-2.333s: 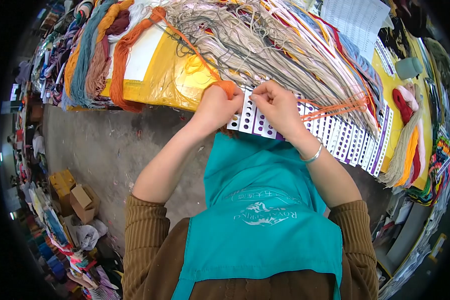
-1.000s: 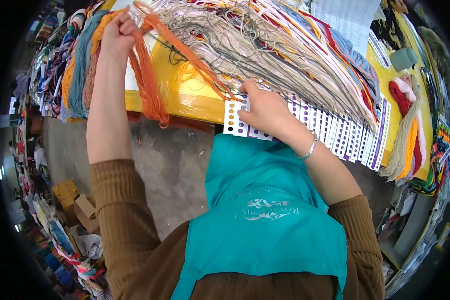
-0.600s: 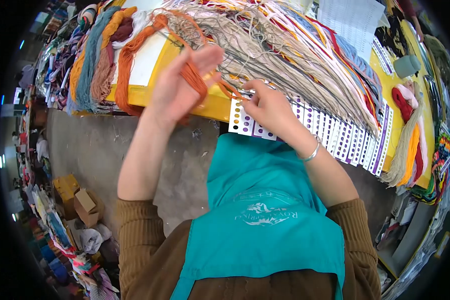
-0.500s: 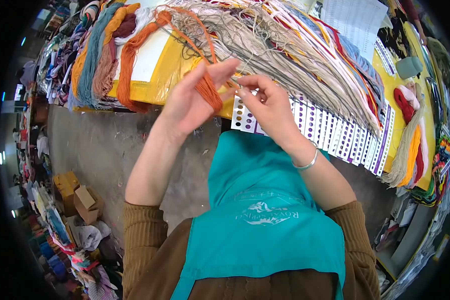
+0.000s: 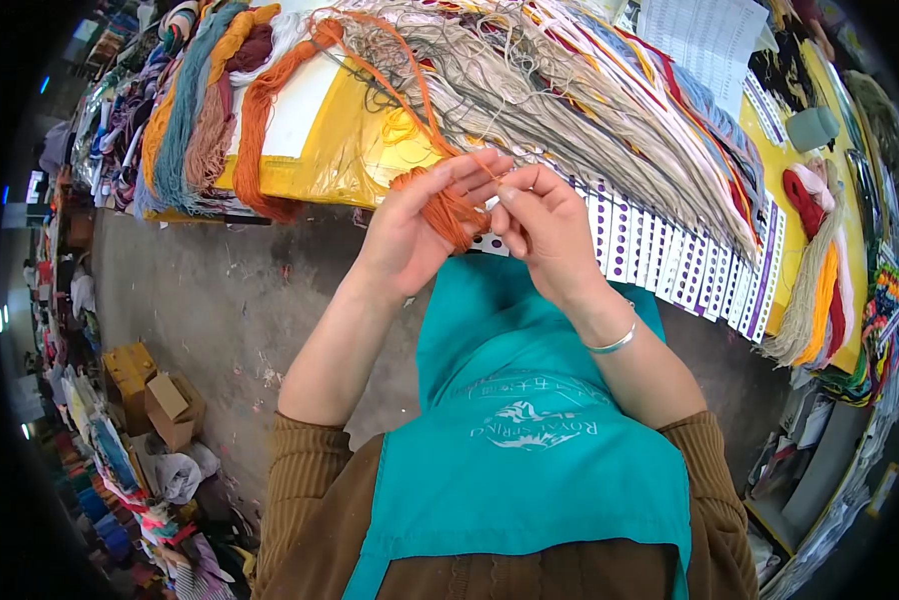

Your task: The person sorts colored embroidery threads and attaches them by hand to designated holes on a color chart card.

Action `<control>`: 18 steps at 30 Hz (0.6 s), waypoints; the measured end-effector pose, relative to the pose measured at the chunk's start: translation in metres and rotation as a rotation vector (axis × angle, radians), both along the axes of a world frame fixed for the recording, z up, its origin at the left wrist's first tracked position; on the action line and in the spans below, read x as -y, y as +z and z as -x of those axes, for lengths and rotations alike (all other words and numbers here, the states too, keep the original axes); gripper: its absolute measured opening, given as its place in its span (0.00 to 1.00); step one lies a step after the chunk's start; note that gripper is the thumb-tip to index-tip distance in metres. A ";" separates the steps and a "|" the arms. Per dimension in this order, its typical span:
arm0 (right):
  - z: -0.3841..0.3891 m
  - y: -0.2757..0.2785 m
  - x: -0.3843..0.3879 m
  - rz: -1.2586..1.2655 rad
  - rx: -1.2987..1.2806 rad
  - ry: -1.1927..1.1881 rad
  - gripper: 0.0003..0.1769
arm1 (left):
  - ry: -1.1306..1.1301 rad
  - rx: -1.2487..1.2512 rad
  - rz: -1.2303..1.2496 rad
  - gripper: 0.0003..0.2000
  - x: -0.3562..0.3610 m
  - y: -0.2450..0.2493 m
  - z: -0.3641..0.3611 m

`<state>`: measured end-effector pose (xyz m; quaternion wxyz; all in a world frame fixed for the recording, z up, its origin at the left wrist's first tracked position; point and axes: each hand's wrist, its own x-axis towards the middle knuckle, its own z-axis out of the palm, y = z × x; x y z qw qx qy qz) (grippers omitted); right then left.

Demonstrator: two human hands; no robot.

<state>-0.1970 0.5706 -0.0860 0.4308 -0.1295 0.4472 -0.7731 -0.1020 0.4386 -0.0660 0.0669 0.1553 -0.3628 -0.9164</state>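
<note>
Loops of orange thread (image 5: pixel 452 216) are wound around the fingers of my left hand (image 5: pixel 410 235), palm turned up. My right hand (image 5: pixel 558 238) pinches a strand of the same thread between thumb and forefinger, close to the left fingertips. From the hands, orange strands run up to the orange skein (image 5: pixel 275 95), which hangs over the table's front edge. A row of white thread cards (image 5: pixel 650 240) with purple-ringed holes lies just beyond my right hand, partly hidden by it.
A long bundle of beige, grey, red and white threads (image 5: pixel 570 100) spreads across the yellow-covered table (image 5: pixel 335 150). Teal and other skeins (image 5: pixel 180 130) hang at left. A printed sheet (image 5: pixel 700 40) and a grey-green cup (image 5: pixel 813 130) are at back right. Cardboard boxes (image 5: pixel 175 410) stand on the floor.
Both hands have come nearer my body and slightly right, with the wound orange thread. The left fingers have come closer to the right hand, which still pinches.
</note>
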 end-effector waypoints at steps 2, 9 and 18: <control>-0.001 0.001 0.000 -0.050 -0.090 -0.005 0.04 | -0.019 -0.025 0.027 0.27 -0.002 -0.002 0.002; -0.002 0.006 -0.001 -0.135 -0.214 0.004 0.07 | -0.099 -0.077 -0.017 0.26 -0.002 -0.006 0.005; -0.006 -0.003 0.005 -0.120 -0.274 -0.055 0.05 | -0.097 -0.061 -0.065 0.26 -0.010 -0.008 0.009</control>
